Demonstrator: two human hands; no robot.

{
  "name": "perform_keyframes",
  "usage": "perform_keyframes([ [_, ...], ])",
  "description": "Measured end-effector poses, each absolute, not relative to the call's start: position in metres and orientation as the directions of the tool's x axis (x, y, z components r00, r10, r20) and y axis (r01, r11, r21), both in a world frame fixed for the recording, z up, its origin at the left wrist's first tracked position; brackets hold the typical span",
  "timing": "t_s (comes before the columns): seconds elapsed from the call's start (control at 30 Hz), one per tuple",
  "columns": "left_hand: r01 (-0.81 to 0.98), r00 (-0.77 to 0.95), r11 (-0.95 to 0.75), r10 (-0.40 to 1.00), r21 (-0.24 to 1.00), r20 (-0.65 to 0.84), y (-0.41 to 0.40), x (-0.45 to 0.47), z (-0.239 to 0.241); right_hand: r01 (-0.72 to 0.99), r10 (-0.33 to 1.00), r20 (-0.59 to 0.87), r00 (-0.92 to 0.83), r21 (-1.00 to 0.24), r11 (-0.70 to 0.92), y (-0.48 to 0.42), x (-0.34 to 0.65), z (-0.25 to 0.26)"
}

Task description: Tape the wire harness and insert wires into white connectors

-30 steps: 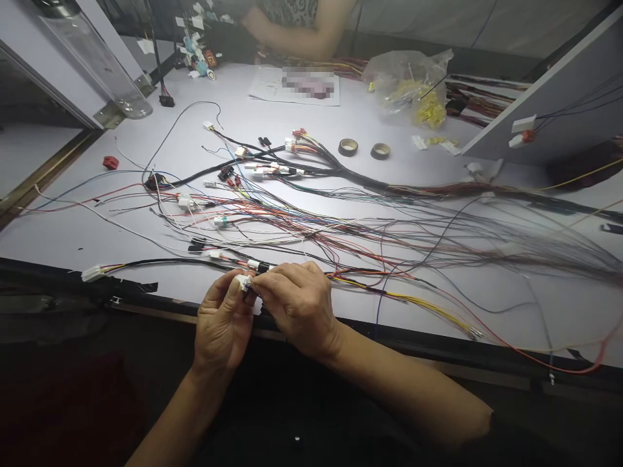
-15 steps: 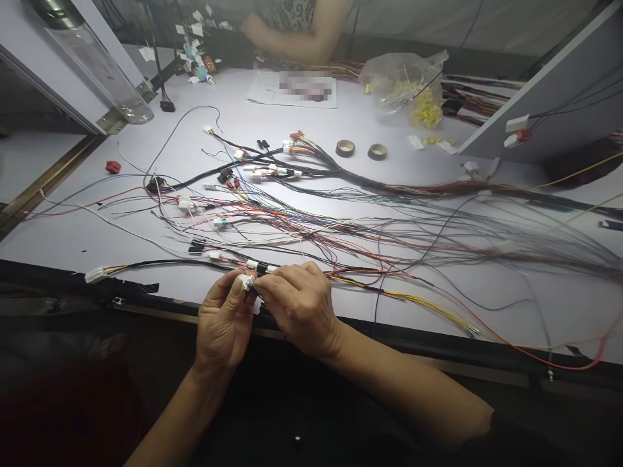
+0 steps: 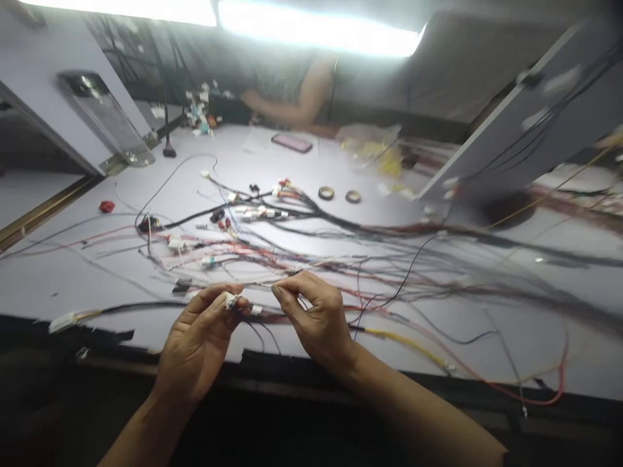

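Observation:
My left hand [image 3: 197, 340] pinches a small white connector [image 3: 230, 300] at the near edge of the white table [image 3: 73, 272]. My right hand [image 3: 314, 318] is a little to its right, thumb and forefinger pinched on a thin wire [image 3: 263, 285] whose bare end points at the connector. Dark wires hang from the connector towards me. Both hands hover over a wide spread of coloured harness wires [image 3: 341, 253] with white plugs. The picture is blurred by head motion.
Two tape rolls [image 3: 326, 192] lie mid-table, a bag of yellow parts [image 3: 379, 152] and a phone [image 3: 292, 143] farther back. Another person's arm [image 3: 292, 110] rests at the far edge. A slanted board [image 3: 511, 123] stands at right, a red part [image 3: 106, 206] at left.
The view has tilted up and blurred. My hands have come apart: the right one now holds a thin wire away from the connector instead of pressing against it.

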State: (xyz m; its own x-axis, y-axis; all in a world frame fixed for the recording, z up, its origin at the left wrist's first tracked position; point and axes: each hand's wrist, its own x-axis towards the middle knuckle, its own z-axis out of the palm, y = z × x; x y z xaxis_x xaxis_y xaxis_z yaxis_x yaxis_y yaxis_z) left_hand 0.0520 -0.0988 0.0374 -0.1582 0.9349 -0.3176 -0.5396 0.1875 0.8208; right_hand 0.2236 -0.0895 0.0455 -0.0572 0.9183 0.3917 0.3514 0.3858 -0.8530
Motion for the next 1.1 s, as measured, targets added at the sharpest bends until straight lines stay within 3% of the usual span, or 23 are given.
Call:
perform_keyframes([
  [0.17,-0.535,-0.047,0.191,0.966,0.823,-0.255,-0.031,0.066,0.070,0.135,0.955,0.285,0.077,-0.953,0.273,-0.040,0.228,0.070],
  [0.33,-0.590,-0.010,0.105,0.990,0.800,-0.138,0.013,0.072,0.070,0.058,0.946,0.310,0.093,-0.950,0.306,0.009,0.213,0.074],
  [0.5,-0.594,-0.095,0.003,0.993,0.805,-0.074,0.028,0.054,0.059,0.060,0.936,0.352,0.002,-0.934,0.352,0.040,0.189,0.063],
  [0.8,-0.395,-0.297,-0.087,0.954,0.915,-0.037,0.038,0.036,0.042,0.003,0.960,0.216,-0.178,-0.975,0.220,0.058,0.166,0.043],
  [1.1,-0.288,-0.451,-0.192,0.891,0.938,0.044,0.044,0.033,0.033,0.177,0.897,0.395,-0.197,-0.886,0.429,0.062,0.172,0.036],
])
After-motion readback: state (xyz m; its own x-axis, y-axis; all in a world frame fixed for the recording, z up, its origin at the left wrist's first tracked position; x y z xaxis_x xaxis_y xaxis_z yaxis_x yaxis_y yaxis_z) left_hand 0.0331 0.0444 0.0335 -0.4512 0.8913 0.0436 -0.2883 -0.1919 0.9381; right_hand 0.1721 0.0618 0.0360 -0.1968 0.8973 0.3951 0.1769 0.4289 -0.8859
